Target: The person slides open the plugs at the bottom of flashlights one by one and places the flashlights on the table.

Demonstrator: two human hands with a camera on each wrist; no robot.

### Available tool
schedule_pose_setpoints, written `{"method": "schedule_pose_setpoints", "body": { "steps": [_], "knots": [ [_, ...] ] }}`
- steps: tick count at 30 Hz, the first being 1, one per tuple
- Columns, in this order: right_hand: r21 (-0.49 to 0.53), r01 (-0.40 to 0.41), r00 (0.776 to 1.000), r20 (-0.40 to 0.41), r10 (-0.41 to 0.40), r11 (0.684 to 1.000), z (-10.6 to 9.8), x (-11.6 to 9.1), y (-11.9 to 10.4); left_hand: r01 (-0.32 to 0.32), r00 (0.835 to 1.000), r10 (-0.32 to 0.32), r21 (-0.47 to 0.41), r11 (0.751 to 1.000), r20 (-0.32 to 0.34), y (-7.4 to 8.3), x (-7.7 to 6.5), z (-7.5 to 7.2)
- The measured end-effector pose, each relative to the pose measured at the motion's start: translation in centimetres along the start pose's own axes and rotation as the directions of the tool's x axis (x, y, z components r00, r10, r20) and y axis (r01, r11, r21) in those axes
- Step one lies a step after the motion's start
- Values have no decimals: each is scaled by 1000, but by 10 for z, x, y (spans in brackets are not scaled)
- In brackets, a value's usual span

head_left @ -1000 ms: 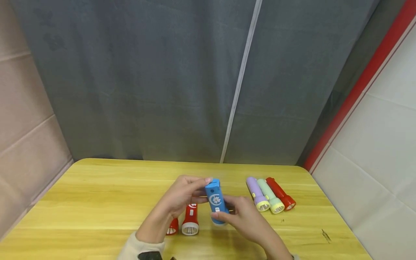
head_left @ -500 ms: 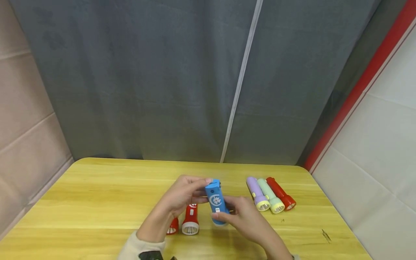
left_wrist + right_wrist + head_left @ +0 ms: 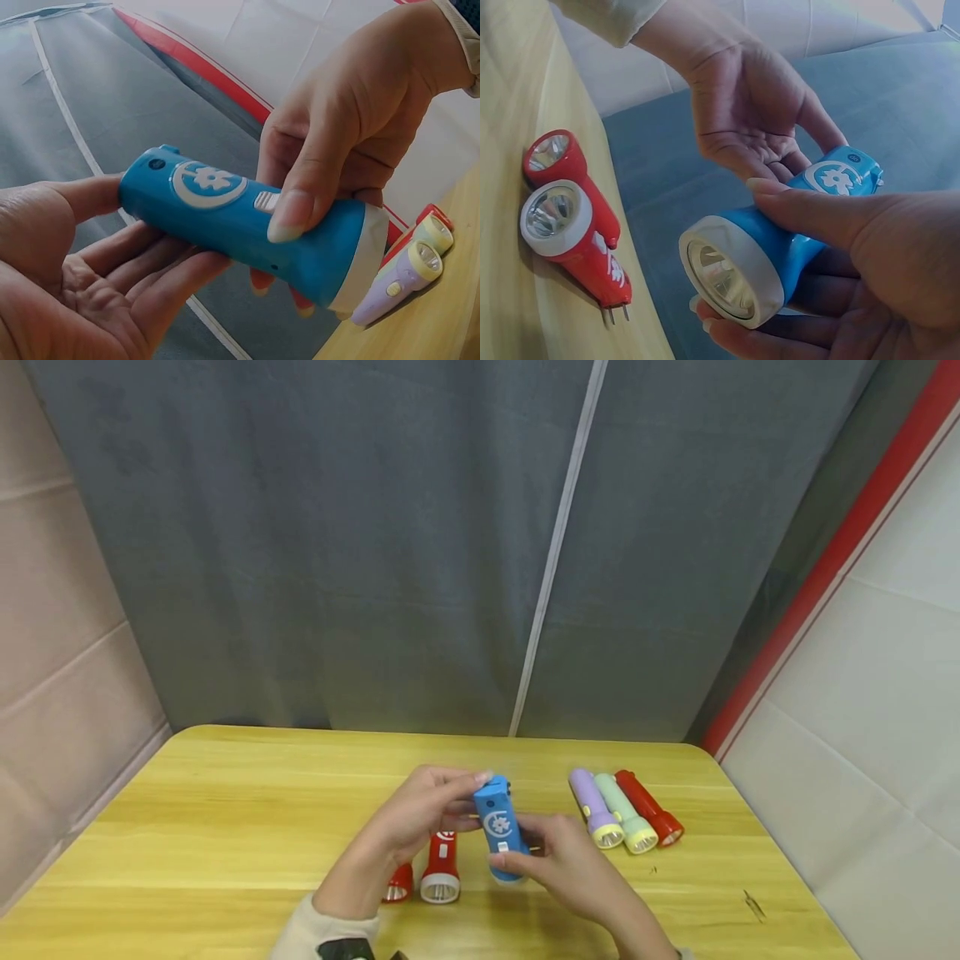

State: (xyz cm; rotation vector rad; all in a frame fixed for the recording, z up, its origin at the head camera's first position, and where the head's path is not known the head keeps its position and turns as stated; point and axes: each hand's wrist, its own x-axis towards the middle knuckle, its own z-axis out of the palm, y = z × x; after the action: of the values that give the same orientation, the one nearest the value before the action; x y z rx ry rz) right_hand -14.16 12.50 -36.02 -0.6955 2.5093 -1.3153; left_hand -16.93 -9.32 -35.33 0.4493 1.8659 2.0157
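Observation:
Both hands hold a blue flashlight (image 3: 497, 817) with a white lens ring, above the table. My right hand (image 3: 562, 860) grips it near the lens end. In the left wrist view, the right thumb (image 3: 294, 214) lies beside the white slide switch (image 3: 266, 201). My left hand (image 3: 420, 810) has its thumb at the tail end and its fingers under the body. A small silver piece (image 3: 880, 181) sticks out near the tail in the right wrist view. Below the left hand lie two red flashlights, one with a white ring (image 3: 441, 860) and one partly hidden (image 3: 401, 883) by that hand.
At the right of the wooden table (image 3: 247, 810), a purple flashlight (image 3: 594, 806), a mint green one (image 3: 626, 814) and a red one (image 3: 649, 810) lie side by side. Prongs (image 3: 616, 313) stick out of the white-ringed red flashlight's tail. A grey curtain (image 3: 337, 568) hangs behind the table.
The left thumb has shifted slightly at the blue flashlight's tail, and a small dark-edged part shows at the right of that end. Both hands otherwise keep their places.

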Motion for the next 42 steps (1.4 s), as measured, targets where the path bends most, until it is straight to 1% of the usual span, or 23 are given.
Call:
{"method": "schedule_pose_setpoints", "body": {
  "steps": [4,13,20,28,31,42],
  "knots": [
    [13,8,1000,16,-8,1000,-3,-2,1,-16,999,17,-20,1000,41,-1,0,-1],
    [19,-5,999,37,4,1000,-5,-3,1,2,994,10,-107,994,109,-3,0,-3],
    [25,5,999,53,-6,1000,-7,-4,-1,-13,986,36,-138,990,162,-3,-2,-5],
    [12,26,999,40,-26,1000,-4,-4,-2,-24,984,43,-115,993,172,-2,-1,-7],
    [2,37,999,39,-37,999,-3,-4,-2,-15,986,32,-100,995,164,-2,-1,-7],
    [9,23,998,55,-24,1000,-2,-4,0,5,991,4,-71,997,132,-3,0,-5]
  ]
}}
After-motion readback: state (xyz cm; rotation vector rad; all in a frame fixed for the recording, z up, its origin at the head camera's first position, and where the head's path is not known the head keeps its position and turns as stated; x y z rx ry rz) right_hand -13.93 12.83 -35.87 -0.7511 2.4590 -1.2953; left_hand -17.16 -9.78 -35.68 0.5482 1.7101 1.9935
